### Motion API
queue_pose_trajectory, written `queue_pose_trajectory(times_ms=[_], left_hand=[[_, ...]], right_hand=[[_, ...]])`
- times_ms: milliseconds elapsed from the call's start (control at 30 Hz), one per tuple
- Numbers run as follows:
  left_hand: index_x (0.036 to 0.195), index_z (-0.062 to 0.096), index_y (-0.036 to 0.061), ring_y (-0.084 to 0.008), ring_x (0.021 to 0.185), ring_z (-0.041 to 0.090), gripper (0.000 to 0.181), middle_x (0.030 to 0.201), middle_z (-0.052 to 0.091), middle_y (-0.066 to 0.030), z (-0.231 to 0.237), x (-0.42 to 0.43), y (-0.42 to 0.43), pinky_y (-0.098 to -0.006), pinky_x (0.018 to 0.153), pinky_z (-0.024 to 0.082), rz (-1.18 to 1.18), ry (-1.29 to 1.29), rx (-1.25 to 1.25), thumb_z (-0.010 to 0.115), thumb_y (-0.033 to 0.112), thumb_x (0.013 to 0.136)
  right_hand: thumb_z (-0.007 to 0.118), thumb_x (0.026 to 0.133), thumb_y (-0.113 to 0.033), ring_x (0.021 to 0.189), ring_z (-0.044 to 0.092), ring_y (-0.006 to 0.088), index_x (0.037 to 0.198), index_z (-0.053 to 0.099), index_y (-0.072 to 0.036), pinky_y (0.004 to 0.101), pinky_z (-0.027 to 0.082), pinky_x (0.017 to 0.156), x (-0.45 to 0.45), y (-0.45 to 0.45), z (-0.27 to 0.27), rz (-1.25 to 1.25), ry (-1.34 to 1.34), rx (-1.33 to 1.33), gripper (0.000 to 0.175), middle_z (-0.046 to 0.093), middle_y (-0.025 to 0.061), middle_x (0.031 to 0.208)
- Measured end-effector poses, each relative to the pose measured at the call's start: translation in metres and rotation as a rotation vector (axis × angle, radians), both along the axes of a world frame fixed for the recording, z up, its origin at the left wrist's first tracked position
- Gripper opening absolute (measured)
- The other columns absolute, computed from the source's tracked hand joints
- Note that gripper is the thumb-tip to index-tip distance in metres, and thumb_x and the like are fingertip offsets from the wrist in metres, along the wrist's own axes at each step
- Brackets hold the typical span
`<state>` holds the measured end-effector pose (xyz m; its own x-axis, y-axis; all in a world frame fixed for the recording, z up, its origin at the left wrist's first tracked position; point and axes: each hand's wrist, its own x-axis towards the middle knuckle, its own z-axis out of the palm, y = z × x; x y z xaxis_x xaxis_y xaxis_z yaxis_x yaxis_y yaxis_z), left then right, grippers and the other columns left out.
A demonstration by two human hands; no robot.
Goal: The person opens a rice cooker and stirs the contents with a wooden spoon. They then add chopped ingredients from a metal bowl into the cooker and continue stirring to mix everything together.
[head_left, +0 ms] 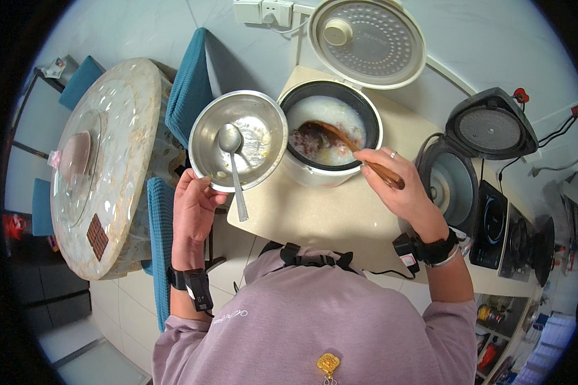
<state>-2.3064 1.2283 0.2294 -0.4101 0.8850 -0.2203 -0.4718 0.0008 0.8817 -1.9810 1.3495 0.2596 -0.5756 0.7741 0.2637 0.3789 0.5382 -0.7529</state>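
Observation:
My left hand grips the rim of a stainless steel bowl, tilted beside the rice cooker. Inside the bowl are a metal spoon, its handle reaching over the rim, and a few small food bits. In my right hand is the handle of a brown wooden ladle; its head sits partly sunk in whitish porridge with reddish, meat-like pieces. The porridge fills part of the black inner pot of a white rice cooker, whose lid stands raised behind it.
A second, dark cooker with its lid up stands right on the cream counter, before an induction hob. Wall sockets are behind. At left are blue chairs and a round marble-patterned table.

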Motion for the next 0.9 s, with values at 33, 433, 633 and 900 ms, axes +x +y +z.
queue_pose_trajectory(times_ms=[33, 433, 633, 900], left_hand=[[0.089, 0.05, 0.0075, -0.0113, 0.066, 0.064, 0.005, 0.08, 0.063, -0.0047, 0.0, 0.0, -0.001, -0.0208, 0.054, 0.053, 0.002, -0.005, 0.005, 0.047, 0.003, 0.09], [0.089, 0.048, 0.0061, -0.0129, 0.065, 0.064, 0.005, 0.084, 0.062, -0.0075, 0.0, -0.001, -0.005, -0.0223, 0.055, 0.055, 0.042, -0.026, -0.008, 0.048, 0.002, 0.089], [0.089, 0.048, 0.006, -0.013, 0.064, 0.063, 0.004, 0.084, 0.062, -0.0077, -0.001, -0.002, -0.003, -0.0224, 0.054, 0.054, 0.031, -0.029, 0.002, 0.048, 0.002, 0.089], [0.09, 0.048, 0.0063, -0.0135, 0.064, 0.063, 0.004, 0.082, 0.062, -0.0074, 0.0, -0.001, -0.002, -0.0224, 0.053, 0.054, 0.011, -0.032, 0.005, 0.049, 0.002, 0.088]], right_hand=[[0.059, 0.085, -0.005, 0.067, 0.055, 0.0252, 0.106, 0.062, -0.006, 0.0316, 0.044, 0.061, -0.001, 0.004, -0.002, 0.02, -0.007, 0.031, 0.021, 0.058, 0.0109, 0.082], [0.06, 0.083, -0.006, 0.081, 0.054, 0.0287, 0.107, 0.061, -0.008, 0.0383, 0.045, 0.072, 0.003, 0.045, -0.027, 0.022, -0.199, 0.291, 0.024, 0.054, 0.011, 0.08], [0.059, 0.085, -0.008, 0.076, 0.058, 0.023, 0.105, 0.062, -0.006, 0.0331, 0.046, 0.069, 0.01, 0.029, -0.023, -0.056, -0.041, 0.045, 0.02, 0.061, 0.0104, 0.083], [0.056, 0.087, -0.018, 0.067, 0.059, 0.0117, 0.104, 0.063, -0.004, 0.0249, 0.047, 0.06, 0.001, 0.023, -0.034, -0.239, 0.189, -0.516, 0.023, 0.063, 0.0047, 0.075]])
